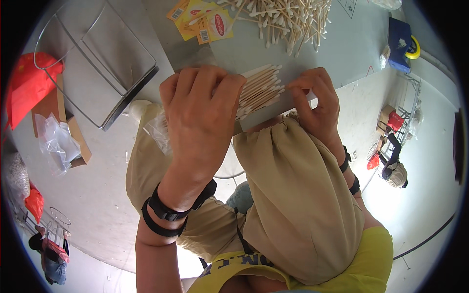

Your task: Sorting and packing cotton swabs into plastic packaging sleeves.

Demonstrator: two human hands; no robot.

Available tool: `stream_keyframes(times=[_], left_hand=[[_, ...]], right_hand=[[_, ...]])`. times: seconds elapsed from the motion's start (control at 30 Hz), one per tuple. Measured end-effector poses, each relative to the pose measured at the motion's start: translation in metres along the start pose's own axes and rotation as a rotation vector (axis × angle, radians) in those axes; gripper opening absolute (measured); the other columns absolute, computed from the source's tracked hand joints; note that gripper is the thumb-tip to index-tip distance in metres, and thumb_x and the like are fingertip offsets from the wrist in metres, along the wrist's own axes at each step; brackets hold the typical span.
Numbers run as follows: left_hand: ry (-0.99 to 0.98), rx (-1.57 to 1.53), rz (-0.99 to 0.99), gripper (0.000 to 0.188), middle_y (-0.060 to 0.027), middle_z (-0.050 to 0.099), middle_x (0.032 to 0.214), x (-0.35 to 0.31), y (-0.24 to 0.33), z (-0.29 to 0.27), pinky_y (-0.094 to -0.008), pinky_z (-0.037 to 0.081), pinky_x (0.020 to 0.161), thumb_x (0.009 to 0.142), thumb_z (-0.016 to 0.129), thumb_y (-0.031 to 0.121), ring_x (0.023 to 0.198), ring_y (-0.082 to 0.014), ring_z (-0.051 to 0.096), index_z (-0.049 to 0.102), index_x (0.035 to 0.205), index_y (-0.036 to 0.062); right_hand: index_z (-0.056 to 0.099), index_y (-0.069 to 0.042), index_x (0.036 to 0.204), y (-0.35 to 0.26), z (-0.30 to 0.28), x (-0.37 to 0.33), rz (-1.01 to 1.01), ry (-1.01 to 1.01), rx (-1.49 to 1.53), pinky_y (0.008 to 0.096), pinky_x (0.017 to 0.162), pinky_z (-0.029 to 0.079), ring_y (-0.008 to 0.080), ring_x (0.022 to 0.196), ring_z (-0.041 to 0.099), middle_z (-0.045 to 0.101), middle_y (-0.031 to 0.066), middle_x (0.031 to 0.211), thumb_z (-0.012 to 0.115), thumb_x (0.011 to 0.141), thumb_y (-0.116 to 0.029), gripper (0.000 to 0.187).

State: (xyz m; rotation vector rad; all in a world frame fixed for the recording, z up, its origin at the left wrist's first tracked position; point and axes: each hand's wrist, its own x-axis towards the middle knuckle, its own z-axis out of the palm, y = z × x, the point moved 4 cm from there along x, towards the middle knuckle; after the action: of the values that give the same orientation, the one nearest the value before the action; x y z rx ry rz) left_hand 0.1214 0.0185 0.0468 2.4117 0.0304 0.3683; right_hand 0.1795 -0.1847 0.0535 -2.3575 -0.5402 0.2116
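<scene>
A bundle of cotton swabs [263, 89] with white tips and wooden sticks lies at the table's near edge. My left hand [200, 105] is closed over the bundle's left end, back of the hand up, hiding its fingertips. Crumpled clear plastic [159, 132] sticks out beside that hand, and I cannot tell whether it is held. My right hand [320, 97] has its fingers curled together at the bundle's right-hand tips. Whether a swab sits between them is too small to tell. A large loose heap of cotton swabs [288, 22] lies farther back.
Yellow printed cards [215, 27] lie left of the heap on the grey table [342, 53]. A wire-frame stand [129, 93] is at the left, near an open cardboard box [78, 141] with clear bags. A blue thing with a yellow ring [403, 46] stands far right. Other people sit farther off.
</scene>
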Motion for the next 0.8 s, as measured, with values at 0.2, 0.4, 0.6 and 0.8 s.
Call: stream_keyframes(times=[0.2, 0.4, 0.6, 0.8], left_hand=[[-0.041, -0.007, -0.01, 0.013, 0.0015, 0.06, 0.09, -0.002, 0.0, 0.002, -0.0364, 0.04, 0.086, 0.085, 0.073, 0.011, 0.086, -0.0207, 0.057, 0.07, 0.097, 0.0159], [-0.033, -0.009, -0.021, 0.013, 0.0013, 0.06, 0.09, -0.004, -0.001, 0.002, -0.0365, 0.04, 0.086, 0.085, 0.074, 0.012, 0.086, -0.0209, 0.057, 0.07, 0.097, 0.0155], [-0.036, -0.011, -0.013, 0.014, 0.001, 0.062, 0.09, -0.001, 0.001, 0.0, -0.0363, 0.04, 0.086, 0.084, 0.074, 0.011, 0.086, -0.021, 0.058, 0.07, 0.097, 0.0149], [0.05, 0.019, -0.068, 0.015, -0.0001, 0.065, 0.092, -0.002, -0.01, -0.007, -0.0357, 0.041, 0.085, 0.084, 0.075, 0.009, 0.09, -0.0213, 0.06, 0.07, 0.097, 0.0139]], right_hand=[[0.064, -0.004, 0.091, 0.009, -0.002, 0.021, 0.182, 0.308, -0.039, 0.0284, 0.065, 0.048, 0.0167, 0.071, 0.055, 0.06, 0.0063, 0.088, 0.076, 0.084, -0.009, 0.015], [0.064, -0.004, 0.093, 0.008, 0.003, 0.033, 0.156, 0.288, -0.217, 0.0286, 0.062, 0.047, 0.0146, 0.069, 0.056, 0.062, 0.0034, 0.084, 0.077, 0.084, -0.014, 0.018], [0.064, -0.004, 0.093, 0.014, -0.006, 0.026, 0.21, 0.4, -0.087, 0.0286, 0.063, 0.049, 0.0136, 0.069, 0.059, 0.067, 0.0036, 0.087, 0.072, 0.086, -0.004, 0.011], [0.066, -0.006, 0.095, -0.014, 0.0, 0.032, -0.418, 0.177, -0.277, 0.0337, 0.072, 0.05, 0.025, 0.08, 0.064, 0.067, 0.0062, 0.089, 0.076, 0.077, 0.003, 0.022]])
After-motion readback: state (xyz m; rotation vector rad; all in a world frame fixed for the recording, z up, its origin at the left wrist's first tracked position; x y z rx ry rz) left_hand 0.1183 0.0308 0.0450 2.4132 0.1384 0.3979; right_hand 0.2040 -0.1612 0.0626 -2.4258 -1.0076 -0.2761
